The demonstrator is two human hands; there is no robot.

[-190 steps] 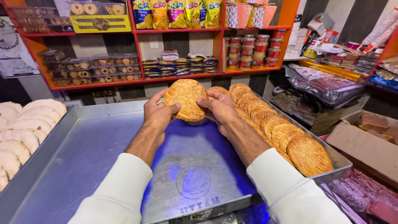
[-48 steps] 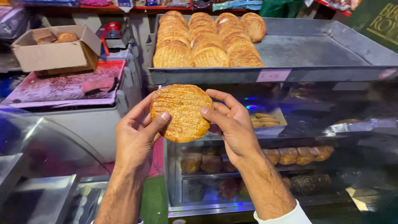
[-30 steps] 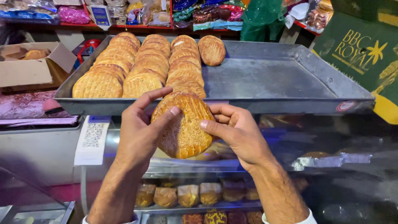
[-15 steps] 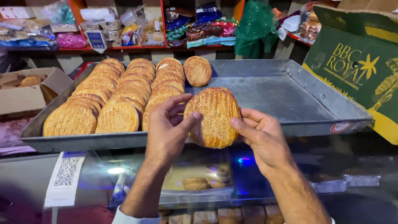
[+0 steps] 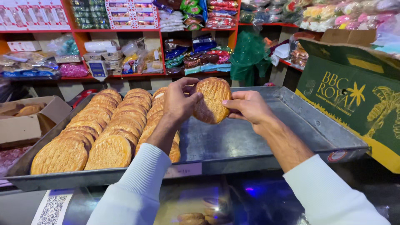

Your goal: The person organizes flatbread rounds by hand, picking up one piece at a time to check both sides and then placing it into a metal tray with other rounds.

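Your left hand [image 5: 180,101] and right hand [image 5: 246,106] raised, arms outstretched, fingers pinching opposite edges of one round flatbread [image 5: 212,100], held tilted above your metal tray [image 5: 250,141]

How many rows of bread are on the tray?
3: the left row, the middle row and the right row, partly hidden by the left arm. More breads may hide there. The left hand and right hand hold one loose bread over the tray.
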